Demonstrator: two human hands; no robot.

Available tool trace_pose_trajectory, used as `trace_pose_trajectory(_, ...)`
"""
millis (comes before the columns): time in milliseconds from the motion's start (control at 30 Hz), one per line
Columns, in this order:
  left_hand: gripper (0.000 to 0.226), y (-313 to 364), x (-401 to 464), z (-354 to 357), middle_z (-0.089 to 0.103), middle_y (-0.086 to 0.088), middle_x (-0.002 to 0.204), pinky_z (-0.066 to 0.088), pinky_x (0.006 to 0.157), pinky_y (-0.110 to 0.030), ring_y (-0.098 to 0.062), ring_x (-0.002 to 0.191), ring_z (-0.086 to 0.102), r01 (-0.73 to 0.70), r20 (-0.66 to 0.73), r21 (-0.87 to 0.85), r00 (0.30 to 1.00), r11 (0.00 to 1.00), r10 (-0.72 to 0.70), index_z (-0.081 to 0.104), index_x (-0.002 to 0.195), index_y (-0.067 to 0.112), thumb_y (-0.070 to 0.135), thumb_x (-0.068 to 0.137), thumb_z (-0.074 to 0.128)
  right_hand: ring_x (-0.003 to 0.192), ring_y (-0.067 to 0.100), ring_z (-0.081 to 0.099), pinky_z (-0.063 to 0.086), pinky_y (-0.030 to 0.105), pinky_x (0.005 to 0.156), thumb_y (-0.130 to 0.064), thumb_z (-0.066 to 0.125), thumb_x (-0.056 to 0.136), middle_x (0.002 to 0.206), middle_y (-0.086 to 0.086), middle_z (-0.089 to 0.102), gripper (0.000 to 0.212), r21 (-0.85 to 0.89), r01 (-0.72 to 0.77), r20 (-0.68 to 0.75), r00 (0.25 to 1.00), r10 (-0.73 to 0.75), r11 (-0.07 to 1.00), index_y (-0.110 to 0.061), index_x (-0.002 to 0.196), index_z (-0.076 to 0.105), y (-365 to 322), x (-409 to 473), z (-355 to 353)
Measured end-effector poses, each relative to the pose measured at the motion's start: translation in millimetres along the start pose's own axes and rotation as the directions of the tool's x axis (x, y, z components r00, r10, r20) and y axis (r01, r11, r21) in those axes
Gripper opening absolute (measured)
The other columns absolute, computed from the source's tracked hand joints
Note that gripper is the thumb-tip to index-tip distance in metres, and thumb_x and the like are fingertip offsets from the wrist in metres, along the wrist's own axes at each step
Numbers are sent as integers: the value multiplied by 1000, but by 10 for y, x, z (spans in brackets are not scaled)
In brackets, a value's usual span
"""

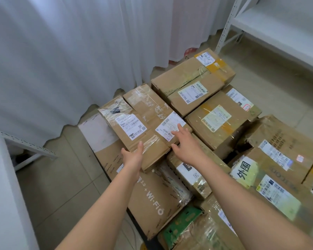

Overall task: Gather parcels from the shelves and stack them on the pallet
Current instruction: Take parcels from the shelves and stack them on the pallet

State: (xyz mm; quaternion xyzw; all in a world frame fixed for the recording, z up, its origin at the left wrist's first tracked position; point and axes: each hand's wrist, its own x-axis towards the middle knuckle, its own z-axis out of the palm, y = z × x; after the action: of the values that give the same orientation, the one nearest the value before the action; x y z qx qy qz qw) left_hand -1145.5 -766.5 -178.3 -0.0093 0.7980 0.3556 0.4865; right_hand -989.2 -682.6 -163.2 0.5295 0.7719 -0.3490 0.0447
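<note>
settling a long brown cardboard parcel (134, 129) onto the far-left stack, the left hand (133, 156) presses its near end, the right hand (183, 141) hovers with fingers straight; many parcels already stacked, the white shelf (278, 33) looks bare.
</note>
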Motion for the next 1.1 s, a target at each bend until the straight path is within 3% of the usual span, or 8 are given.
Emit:
trace_pose_trajectory(133, 86, 96, -528, 31, 11, -5, 164, 26, 114, -52, -35, 147, 20, 8, -51, -39, 999, 999, -10, -3, 157, 22, 50, 96, 52, 152, 18, 3, 26, 54, 117, -24, 48, 101, 165, -7, 4, 53, 39, 36, -9, 999, -36, 999, -22, 151, 33, -2, -352, -391)
trace_pose_trajectory(200, 85, 164, -840, 78, 13, -6, 163, 29, 113, -51, -36, 146, 22, -8, -76, -54, 997, 999, 3, -1, 157, 21, 50, 97, 51, 152, 20, 4, 22, 52, 119, -24, 47, 102, 165, -7, 5, 52, 58, 72, -22, 997, -71, 996, -22, 151, 33, 12, -558, -627)
trace_pose_trajectory(433, 76, 273, -2191, 429, 31, -9, 155, 39, 110, -50, -34, 132, 43, -163, -105, -196, 984, 967, 144, 17, 154, 19, 51, 96, 52, 150, 18, 17, 27, 33, 114, -22, 50, 101, 165, -4, 9, 51, 96, 277, -90, 959, -269, 956, -19, 150, 36, 210, -1531, -1618)
trace_pose_trajectory(567, 59, 264, -3091, 747, 42, -13, 145, 51, 99, -44, -31, 117, 56, -231, -111, -322, 972, 918, 205, 34, 146, 14, 43, 98, 53, 150, 16, 16, 20, 28, 116, -25, 52, 100, 165, -1, 11, 51, 41, 378, -49, 925, -376, 925, -18, 149, 38, 492, -2239, -2411)
trace_pose_trajectory(700, 47, 402, -3981, 1139, 49, -15, 133, 56, 75, -37, -28, 99, 63, -260, -53, -372, 964, 891, 260, 41, 140, 10, 32, 100, 52, 135, 17, 43, 37, 30, 106, -28, 53, 99, 153, 0, 40, 46, 52, 400, -109, 913, -393, 915, -20, 144, 47, 783, -2916, -3241)
trace_pose_trajectory(800, 35, 555, -4599, 1433, 56, -15, 121, 56, 76, -36, -28, 97, 66, -359, -13, -360, 925, 861, 381, 47, 131, 7, 24, 101, 51, 120, 13, 56, 46, 22, 91, -29, 52, 100, 139, -1, 56, 41, 81, 439, -134, 895, -427, 895, -20, 140, 52, 995, -3401, -3762)
trace_pose_trajectory(900, 24, 619, -5132, 1688, 60, -14, 113, 56, 78, -35, -29, 96, 67, -418, 63, -366, 880, 831, 471, 49, 123, 7, 18, 101, 49, 107, 10, 61, 44, 12, 75, -33, 54, 99, 127, -3, 63, 39, 96, 456, -154, 885, -439, 885, -23, 137, 54, 1231, -3849, -4096)
trace_pose_trajectory(1100, 15, 488, -5963, 1987, 67, -14, 107, 57, 78, -35, -28, 93, 68, -545, 237, -287, 756, 788, 610, 59, 112, 11, 15, 100, 51, 96, 1, 62, 47, 14, 75, -33, 54, 100, 106, -13, 63, 33, 160, 452, -314, 866, -389, 878, -25, 132, 59, 1612, -4610, -4338)
